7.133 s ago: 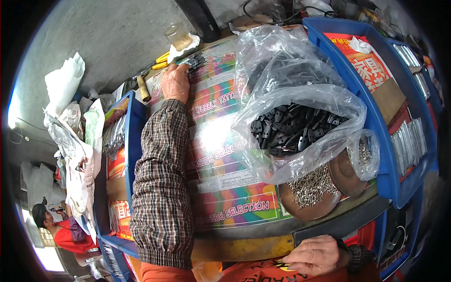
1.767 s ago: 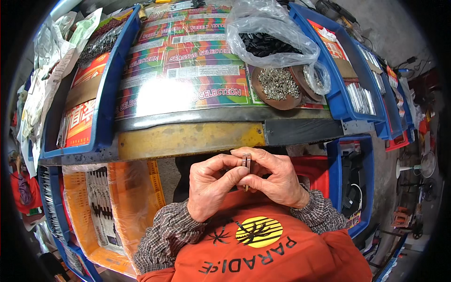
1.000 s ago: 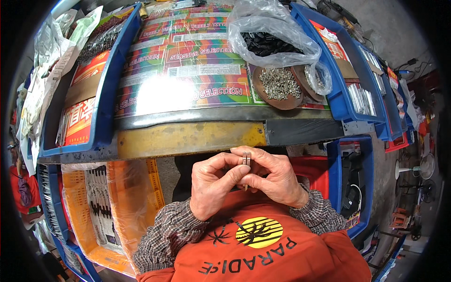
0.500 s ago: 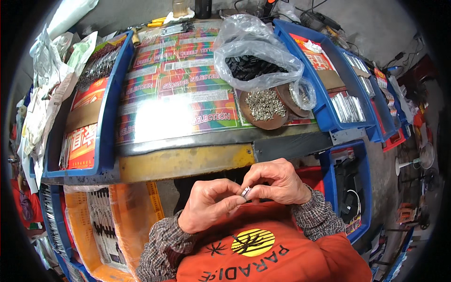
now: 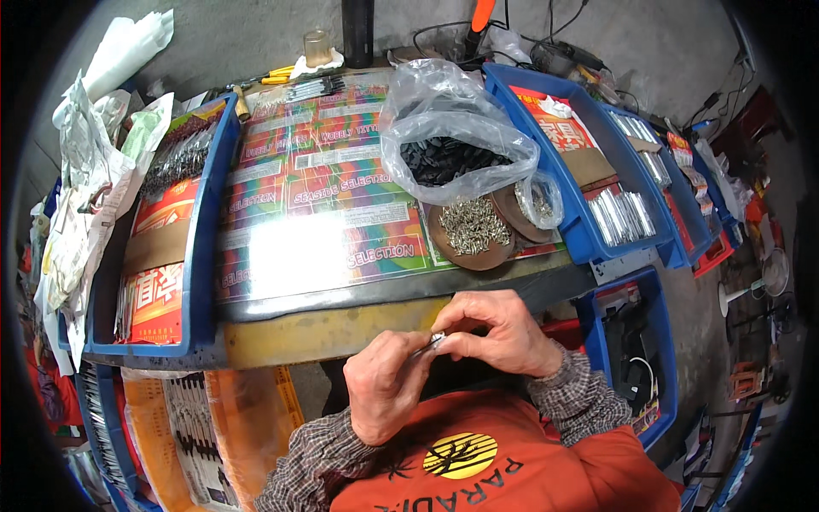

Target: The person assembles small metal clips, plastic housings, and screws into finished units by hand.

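Both hands are working close to the chest, below the near edge of the workbench [image 5: 341,328]. The left hand [image 5: 384,392] and the right hand [image 5: 503,333] are meeting fingertip to fingertip, and between them they are pinching a small silvery metal part [image 5: 436,341]. Each hand is closing narrowly on that part with thumb and forefinger; the other fingers are curling out of the way. The part is being held off the bench, in the air just above the orange garment, probably because fine fitting needs both hands near the eyes. Its exact shape is too small to tell

The supplies are lying within reach at the far right of the bench top. A shallow brown dish [image 5: 472,235] is holding a heap of small silvery pieces, and a second brown dish [image 5: 522,218] is lying just beside it, partly under a small clear bag. Behind them a large clear plastic bag [image 5: 452,128] is standing open with dark pieces inside, its mouth rolled wide, likely for easy picking

The bench top is being covered by a glossy, brightly printed sheet [image 5: 316,213], which is catching a strong glare at its middle. Blue plastic bins are flanking it: one on the left [image 5: 200,256] is holding cardboard and dark stock, one on the right [image 5: 589,171] is holding bright metal strips, sorted by kind. Crumpled white bags [image 5: 77,188] are piling up at the far left
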`<act>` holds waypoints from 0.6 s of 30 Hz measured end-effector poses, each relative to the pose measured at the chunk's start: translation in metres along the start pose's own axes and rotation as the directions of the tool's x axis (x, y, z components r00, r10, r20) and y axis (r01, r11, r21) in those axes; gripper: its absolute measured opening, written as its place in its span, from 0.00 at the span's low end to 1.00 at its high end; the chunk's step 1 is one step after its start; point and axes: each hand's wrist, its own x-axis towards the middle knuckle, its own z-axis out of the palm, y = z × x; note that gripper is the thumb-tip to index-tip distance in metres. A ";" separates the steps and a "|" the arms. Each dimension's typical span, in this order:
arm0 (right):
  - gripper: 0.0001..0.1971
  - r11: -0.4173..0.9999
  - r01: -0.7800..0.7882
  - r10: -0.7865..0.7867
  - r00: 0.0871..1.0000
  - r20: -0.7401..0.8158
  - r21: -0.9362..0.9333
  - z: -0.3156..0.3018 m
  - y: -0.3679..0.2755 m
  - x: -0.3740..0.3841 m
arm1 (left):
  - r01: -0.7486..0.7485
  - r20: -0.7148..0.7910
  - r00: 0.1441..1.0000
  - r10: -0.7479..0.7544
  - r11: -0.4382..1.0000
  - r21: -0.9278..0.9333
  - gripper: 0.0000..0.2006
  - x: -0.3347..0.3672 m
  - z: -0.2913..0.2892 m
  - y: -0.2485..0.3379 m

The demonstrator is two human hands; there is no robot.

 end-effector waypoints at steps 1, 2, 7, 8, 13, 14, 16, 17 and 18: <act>0.05 1.000 0.001 -0.001 1.000 0.000 -0.002 -0.008 -0.003 0.005 | -0.002 -0.001 1.000 0.002 1.000 -0.001 0.09 0.000 -0.001 -0.002; 0.04 0.993 0.050 -0.054 0.998 -0.034 -0.111 -0.016 -0.006 0.011 | -0.005 0.006 1.000 0.005 1.000 0.008 0.09 0.001 -0.001 -0.003; 0.04 0.751 0.089 -0.282 0.939 -0.196 -0.655 -0.060 -0.009 0.061 | -0.037 0.017 0.999 0.036 0.998 0.057 0.09 0.003 -0.009 -0.009; 0.05 0.710 0.077 -0.296 0.935 -0.197 -0.700 -0.068 -0.005 0.074 | -0.034 0.015 0.999 0.033 0.997 0.072 0.09 0.003 -0.010 -0.010; 0.04 0.462 0.027 -0.301 0.945 -0.128 -0.886 -0.100 0.030 0.123 | -0.041 0.004 0.999 0.041 0.994 0.098 0.09 0.008 -0.014 -0.015; 0.04 0.414 0.029 -0.285 0.953 -0.099 -0.910 -0.105 0.036 0.128 | -0.049 0.005 0.999 0.048 0.995 0.090 0.09 0.008 -0.014 -0.017; 0.06 0.344 0.022 -0.226 0.972 -0.060 -0.939 -0.108 0.046 0.137 | -0.050 -0.001 0.999 0.050 0.995 0.087 0.09 0.008 -0.015 -0.019; 0.06 0.342 0.023 -0.224 0.973 -0.058 -0.940 -0.109 0.049 0.138 | -0.043 0.010 0.999 0.043 0.996 0.077 0.09 0.008 -0.015 -0.019; 0.07 0.351 0.022 -0.207 0.977 -0.055 -0.936 -0.107 0.052 0.140 | -0.033 0.019 0.999 0.031 0.997 0.070 0.09 0.008 -0.017 -0.019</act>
